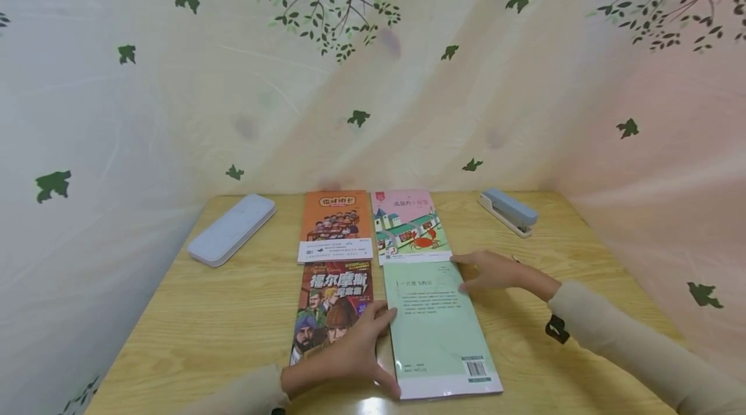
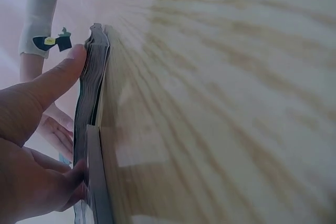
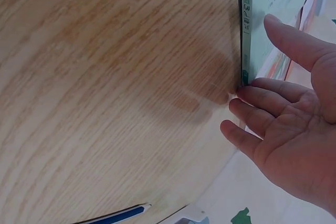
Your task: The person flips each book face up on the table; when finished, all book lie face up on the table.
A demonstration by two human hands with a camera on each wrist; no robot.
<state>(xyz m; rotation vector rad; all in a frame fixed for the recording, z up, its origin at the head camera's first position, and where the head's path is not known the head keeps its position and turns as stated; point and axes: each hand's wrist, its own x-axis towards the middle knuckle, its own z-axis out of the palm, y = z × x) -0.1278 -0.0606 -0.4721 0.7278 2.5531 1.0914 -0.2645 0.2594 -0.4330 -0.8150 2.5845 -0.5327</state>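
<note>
A pale green book [image 1: 437, 344] lies back cover up at the front right of a two-by-two group of books. My left hand [image 1: 350, 350] spans its left edge, thumb at the near corner and fingers further up. In the left wrist view, that thumb touches the page edges [image 2: 92, 87]. My right hand [image 1: 489, 270] is at the far right corner, fingers extended; in the right wrist view its fingertips meet the book's spine [image 3: 245, 40] end and the thumb lies over the cover. Under my left hand is a comic-style detective book [image 1: 332, 305], partly covered.
Behind lie an orange book [image 1: 338, 217] and a pink book [image 1: 408, 221] with a red crab. A pale blue case [image 1: 233, 230] stands left, a blue stapler [image 1: 509, 210] right. A blue pencil-like stick [image 3: 118, 215] lies on the wooden table [image 1: 192, 324]. A printed curtain [image 1: 291, 111] hangs behind.
</note>
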